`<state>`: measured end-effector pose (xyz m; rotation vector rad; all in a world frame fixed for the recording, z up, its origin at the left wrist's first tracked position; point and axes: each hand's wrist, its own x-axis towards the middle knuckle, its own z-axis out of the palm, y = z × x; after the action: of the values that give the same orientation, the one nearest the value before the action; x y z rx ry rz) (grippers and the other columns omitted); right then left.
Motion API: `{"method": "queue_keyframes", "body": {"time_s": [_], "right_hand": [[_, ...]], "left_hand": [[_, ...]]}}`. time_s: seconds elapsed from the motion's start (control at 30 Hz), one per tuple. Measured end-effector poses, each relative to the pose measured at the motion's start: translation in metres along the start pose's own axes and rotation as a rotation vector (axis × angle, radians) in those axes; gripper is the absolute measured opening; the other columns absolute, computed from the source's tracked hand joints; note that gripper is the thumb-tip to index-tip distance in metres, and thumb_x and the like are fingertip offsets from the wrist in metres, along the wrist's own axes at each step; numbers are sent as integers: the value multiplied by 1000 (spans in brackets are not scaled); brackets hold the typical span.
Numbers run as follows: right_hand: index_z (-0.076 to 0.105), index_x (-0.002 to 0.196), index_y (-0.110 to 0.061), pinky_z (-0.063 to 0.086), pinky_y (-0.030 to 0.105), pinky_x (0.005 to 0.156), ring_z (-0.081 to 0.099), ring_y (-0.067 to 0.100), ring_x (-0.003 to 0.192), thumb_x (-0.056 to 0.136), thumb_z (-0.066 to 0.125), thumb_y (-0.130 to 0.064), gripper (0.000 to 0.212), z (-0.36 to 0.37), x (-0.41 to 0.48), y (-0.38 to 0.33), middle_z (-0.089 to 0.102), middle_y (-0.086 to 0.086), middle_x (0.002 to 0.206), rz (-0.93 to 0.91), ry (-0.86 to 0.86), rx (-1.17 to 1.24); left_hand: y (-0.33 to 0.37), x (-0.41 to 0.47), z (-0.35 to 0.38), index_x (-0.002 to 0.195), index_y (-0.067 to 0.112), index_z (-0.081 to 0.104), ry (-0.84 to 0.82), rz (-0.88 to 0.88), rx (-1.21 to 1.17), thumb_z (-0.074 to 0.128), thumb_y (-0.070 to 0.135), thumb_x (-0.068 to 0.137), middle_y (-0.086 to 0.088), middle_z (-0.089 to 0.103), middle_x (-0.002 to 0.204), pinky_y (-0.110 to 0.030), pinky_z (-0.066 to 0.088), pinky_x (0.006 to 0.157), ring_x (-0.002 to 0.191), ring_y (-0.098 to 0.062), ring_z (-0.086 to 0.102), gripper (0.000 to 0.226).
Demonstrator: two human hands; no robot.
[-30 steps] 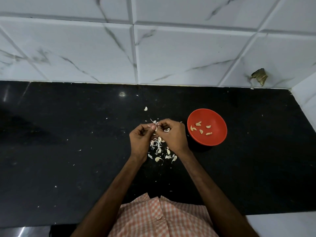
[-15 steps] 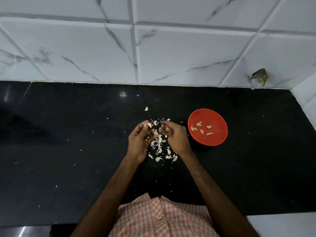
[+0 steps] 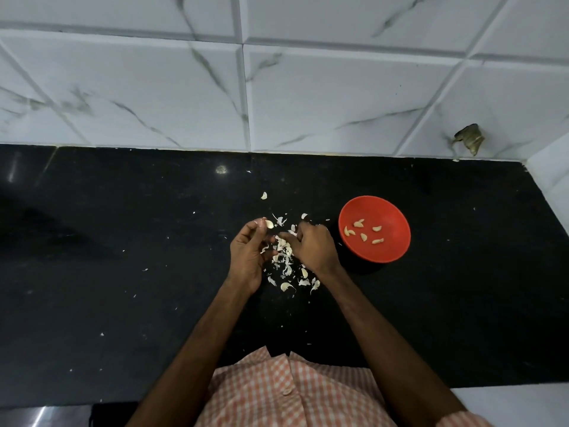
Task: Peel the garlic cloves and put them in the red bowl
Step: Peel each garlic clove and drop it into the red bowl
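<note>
Parting left of the red bowl (image 3: 391, 251): pinching a bare-looking clove (image 3: 269, 224) in left hand (image 3: 249, 255), curling right hand (image 3: 314, 245) over skins (image 3: 284, 258), grip unclear; probably nearing drop-in.

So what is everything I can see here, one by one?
bowl: one, red, on the counter, right of the hands
cloves in the bowl: at least five, pale, loose on its bottom
held clove: one, pale, at the left fingertips
heap of skins and cloves: one, whitish, on the counter between the hands
stray piece: one, whitish, beyond the heap
counter: one, black, dotted with crumbs
wall tiles: several, white with grey veins, behind the counter
brown lump: one, on the wall far right; cannot tell what it is
shirt: one, orange and white check, bottom edge
left hand: one, holds the clove
right hand: one, fingers curled over the heap; what it holds is unclear
</note>
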<state>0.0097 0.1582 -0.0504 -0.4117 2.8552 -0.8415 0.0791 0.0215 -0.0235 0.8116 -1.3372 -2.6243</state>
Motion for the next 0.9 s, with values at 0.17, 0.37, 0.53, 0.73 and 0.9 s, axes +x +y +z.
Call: {"method": "queue_keyframes", "body": {"time_s": [0.17, 0.37, 0.53, 0.73, 0.9], "right_hand": [[70, 113, -16, 52, 37, 88, 61, 18, 110, 99, 62, -22, 17, -10, 0, -4, 65, -2, 117, -175, -31, 17], [70, 109, -6, 51, 15, 80, 64, 9, 92, 92, 68, -5, 17, -24, -14, -27, 70, 3, 101, -410, 103, 310], [69, 107, -4, 58, 32, 78, 65, 15, 88, 91, 68, -2, 16, -23, -12, -25, 70, 6, 99, -457, 102, 249], [68, 99, -2, 58, 36, 72, 65, 20, 84, 87, 70, -1, 12, -23, -13, -25, 68, 8, 93, -557, 172, 133], [68, 96, -3, 58, 37, 69, 65, 21, 82, 90, 60, -11, 13, -24, -15, -28, 68, 8, 90, -565, 177, 88]], "left_hand": [[-1, 3, -3, 98, 12, 65, 7, 70, 64, 61, 19, 99, 2, 68, 87, -24, 54, 55, 76, -10, 67, 7], [-3, 4, -4, 99, 8, 64, 1, 95, 96, 65, 24, 95, -8, 73, 89, -28, 57, 60, 80, -16, 70, 16], [-3, 4, -2, 99, 2, 63, 12, 103, 97, 68, 27, 90, -8, 71, 80, -28, 58, 60, 73, -16, 69, 27], [-5, 4, 2, 85, 5, 62, 64, 105, 81, 68, 16, 95, -7, 72, 75, -28, 58, 58, 70, -18, 69, 15], [-6, 4, 4, 80, 5, 61, 86, 125, 84, 69, 13, 94, -10, 69, 78, -29, 59, 59, 70, -20, 69, 18]]}}
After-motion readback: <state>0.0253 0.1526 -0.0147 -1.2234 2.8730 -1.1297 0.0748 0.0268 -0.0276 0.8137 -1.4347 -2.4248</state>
